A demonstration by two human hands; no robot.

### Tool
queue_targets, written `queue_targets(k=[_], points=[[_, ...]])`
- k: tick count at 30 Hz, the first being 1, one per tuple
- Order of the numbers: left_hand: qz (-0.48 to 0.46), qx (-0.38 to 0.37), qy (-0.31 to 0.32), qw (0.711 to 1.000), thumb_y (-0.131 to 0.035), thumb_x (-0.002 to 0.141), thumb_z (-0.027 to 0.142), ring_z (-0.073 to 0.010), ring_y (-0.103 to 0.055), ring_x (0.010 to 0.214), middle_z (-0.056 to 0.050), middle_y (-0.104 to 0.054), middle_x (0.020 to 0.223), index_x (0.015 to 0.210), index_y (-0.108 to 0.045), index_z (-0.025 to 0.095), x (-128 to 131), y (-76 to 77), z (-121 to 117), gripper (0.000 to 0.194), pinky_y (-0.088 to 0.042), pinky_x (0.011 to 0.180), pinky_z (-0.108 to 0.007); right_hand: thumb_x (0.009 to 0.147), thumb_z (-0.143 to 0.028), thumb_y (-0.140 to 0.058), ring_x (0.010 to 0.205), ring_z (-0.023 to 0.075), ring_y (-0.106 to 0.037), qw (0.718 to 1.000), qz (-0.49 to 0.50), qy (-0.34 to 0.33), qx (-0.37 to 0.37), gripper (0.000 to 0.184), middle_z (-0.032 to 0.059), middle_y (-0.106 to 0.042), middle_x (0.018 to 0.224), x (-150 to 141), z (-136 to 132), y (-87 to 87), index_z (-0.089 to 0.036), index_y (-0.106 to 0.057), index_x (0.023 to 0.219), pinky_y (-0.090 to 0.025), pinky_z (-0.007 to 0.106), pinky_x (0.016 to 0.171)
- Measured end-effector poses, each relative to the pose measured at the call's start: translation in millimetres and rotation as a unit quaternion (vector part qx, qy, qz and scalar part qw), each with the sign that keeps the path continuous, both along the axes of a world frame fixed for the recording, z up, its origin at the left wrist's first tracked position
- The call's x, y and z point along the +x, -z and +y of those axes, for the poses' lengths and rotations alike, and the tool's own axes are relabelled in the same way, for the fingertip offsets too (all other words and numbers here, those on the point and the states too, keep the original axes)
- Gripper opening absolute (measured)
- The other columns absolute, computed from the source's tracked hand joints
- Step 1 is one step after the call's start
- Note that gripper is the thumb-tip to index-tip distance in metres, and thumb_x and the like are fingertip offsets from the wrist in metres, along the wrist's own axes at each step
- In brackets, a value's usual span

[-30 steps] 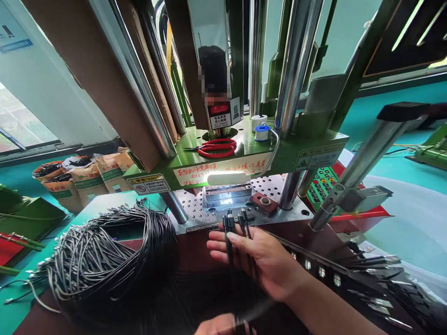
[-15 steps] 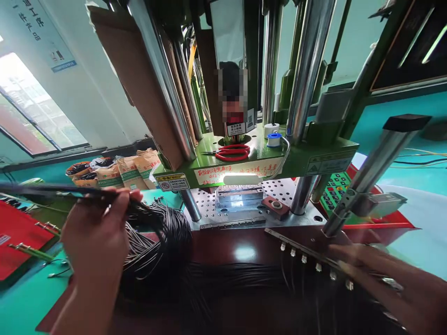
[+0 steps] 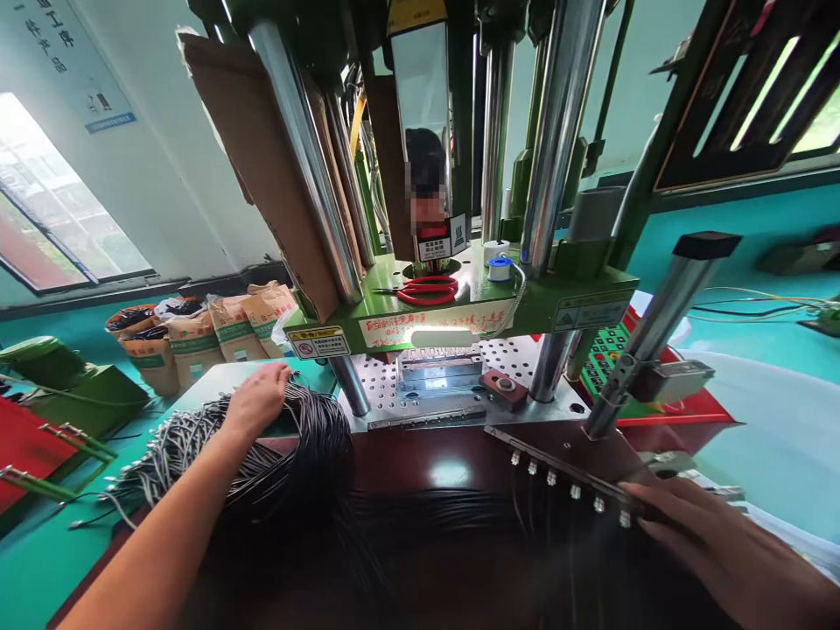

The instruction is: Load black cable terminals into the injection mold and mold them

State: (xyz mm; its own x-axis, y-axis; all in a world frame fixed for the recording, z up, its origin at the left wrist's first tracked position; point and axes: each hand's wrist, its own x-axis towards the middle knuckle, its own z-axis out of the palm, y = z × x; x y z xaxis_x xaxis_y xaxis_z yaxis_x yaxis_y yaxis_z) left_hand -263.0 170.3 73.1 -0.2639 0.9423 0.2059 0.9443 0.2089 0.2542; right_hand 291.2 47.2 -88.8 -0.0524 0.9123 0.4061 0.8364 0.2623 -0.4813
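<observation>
Left hand: far left of the bench, on top of the large heap of black cables; fingers bunched close together and bent, grip on any single cable impossible to tell. Right hand: near right, blurred, at the right end of a slim metal bar, fingers on its far side and thumb on its near side; whether they pinch it cannot be told. Bar: slanting from the middle towards the near right, a row of silver connectors along its near side, dark leads hanging from them. Dark red tabletop: beneath both hands, more black cable lying across its near part in shadow. Press: beyond the tabletop, with upright steel columns and a green platen; on the platen, red-handled scissors and, to their right, a blue-and-white spool. Lit lamp: at the platen's near edge. Perforated metal plate: below, carrying a metal mould and, to its right, a reddish-brown block. Paper sacks: far left.
</observation>
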Motion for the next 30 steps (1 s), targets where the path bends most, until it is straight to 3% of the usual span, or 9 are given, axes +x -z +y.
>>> queue_targets(k=[5, 8, 11, 13, 17, 20, 23, 26, 30], points=[[-0.020, -0.132, 0.211, 0.968, -0.029, 0.083, 0.061, -0.0233, -0.049, 0.124, -0.001, -0.059, 0.129, 0.111, -0.066, 0.023, 3, 8.8, 5, 0.059, -0.030, 0.108, -0.033, 0.084, -0.047, -0.046, 0.104, 0.0304, -0.063, 0.998, -0.038, -0.013, -0.051, 0.039, 0.0087, -0.067, 0.114, -11, 0, -28.1, -0.025, -0.067, 0.108, -0.052, 0.046, 0.091], [0.024, -0.137, 0.188, 0.972, -0.033, 0.083, 0.058, -0.0267, -0.051, 0.122, -0.007, -0.059, 0.129, 0.113, -0.065, 0.019, 8, 5.8, 1, 0.058, -0.033, 0.106, -0.036, 0.084, -0.047, -0.044, 0.103, 0.0297, -0.064, 0.998, -0.033, -0.015, -0.052, 0.040, 0.0089, -0.068, 0.112, -16, -2, -41.3, -0.023, -0.067, 0.104, -0.052, 0.046, 0.091], [0.095, -0.030, 0.157, 0.983, -0.040, 0.083, 0.053, -0.0324, -0.055, 0.114, -0.013, -0.065, 0.118, 0.107, -0.066, 0.015, 33, -9.9, -22, 0.051, -0.036, 0.101, -0.044, 0.085, -0.046, -0.041, 0.099, 0.0290, -0.066, 0.997, -0.006, 0.004, -0.073, 0.039, 0.0077, -0.071, 0.106, -19, 0, -52.4, -0.023, -0.067, 0.103, -0.054, 0.045, 0.087], [0.041, 0.012, 0.193, 0.980, -0.039, 0.087, 0.050, -0.0273, -0.061, 0.101, -0.009, -0.069, 0.104, 0.099, -0.067, 0.019, 63, -19.2, -44, 0.043, -0.043, 0.093, -0.039, 0.085, -0.045, -0.041, 0.096, 0.0293, -0.067, 0.996, 0.012, 0.027, -0.088, 0.038, 0.0075, -0.072, 0.102, -21, 3, -62.8, -0.023, -0.068, 0.101, -0.054, 0.045, 0.083], [-0.178, -0.045, 0.307, 0.934, -0.044, 0.088, 0.049, -0.0197, -0.061, 0.095, -0.004, -0.066, 0.107, 0.109, -0.064, 0.025, 127, -15.2, -72, 0.038, -0.046, 0.087, -0.031, 0.084, -0.040, -0.045, 0.092, 0.0269, -0.067, 0.994, 0.042, 0.017, -0.095, 0.034, 0.0063, -0.073, 0.100, -39, 22, -95.5, -0.024, -0.069, 0.101, -0.052, 0.040, 0.081], [-0.375, -0.152, 0.261, 0.877, -0.049, 0.084, 0.052, -0.0166, -0.063, 0.074, -0.008, -0.065, 0.101, 0.124, -0.053, 0.021, 161, 3.5, -64, 0.051, -0.051, 0.070, -0.031, 0.085, -0.034, -0.046, 0.091, 0.0233, -0.066, 0.992, 0.059, -0.032, -0.103, 0.030, 0.0034, -0.072, 0.099, -65, 50, -119.4, -0.024, -0.069, 0.102, -0.051, 0.035, 0.080], [-0.543, -0.152, 0.187, 0.804, -0.054, 0.083, 0.047, -0.0111, -0.057, 0.055, -0.004, -0.062, 0.078, 0.098, -0.058, 0.016, 177, 21.8, -37, 0.035, -0.047, 0.051, -0.024, 0.083, -0.025, -0.049, 0.089, 0.0205, -0.066, 0.988, 0.085, -0.082, -0.100, 0.027, 0.0021, -0.073, 0.097, -95, 90, -130.3, -0.023, -0.071, 0.100, -0.049, 0.031, 0.080], [-0.575, -0.047, 0.121, 0.808, -0.055, 0.084, 0.039, -0.0057, -0.043, 0.042, 0.004, -0.051, 0.060, 0.077, -0.050, 0.017, 181, 34.9, -2, 0.023, -0.032, 0.039, -0.018, 0.083, -0.021, -0.051, 0.081, 0.0183, -0.067, 0.984, 0.118, -0.095, -0.090, 0.026, 0.0024, -0.073, 0.092, -119, 137, -126.3, -0.021, -0.072, 0.099, -0.051, 0.028, 0.076], [-0.555, 0.029, 0.062, 0.829, -0.054, 0.084, 0.042, -0.0074, -0.041, 0.042, 0.005, -0.046, 0.054, 0.079, -0.050, 0.019, 184, 49.8, 51, 0.024, -0.028, 0.040, -0.019, 0.083, -0.019, -0.052, 0.098, 0.0210, -0.063, 0.988, 0.124, -0.064, -0.060, 0.025, 0.0039, -0.072, 0.101, -141, 198, -111.0, -0.022, -0.072, 0.099, -0.047, 0.034, 0.090]])
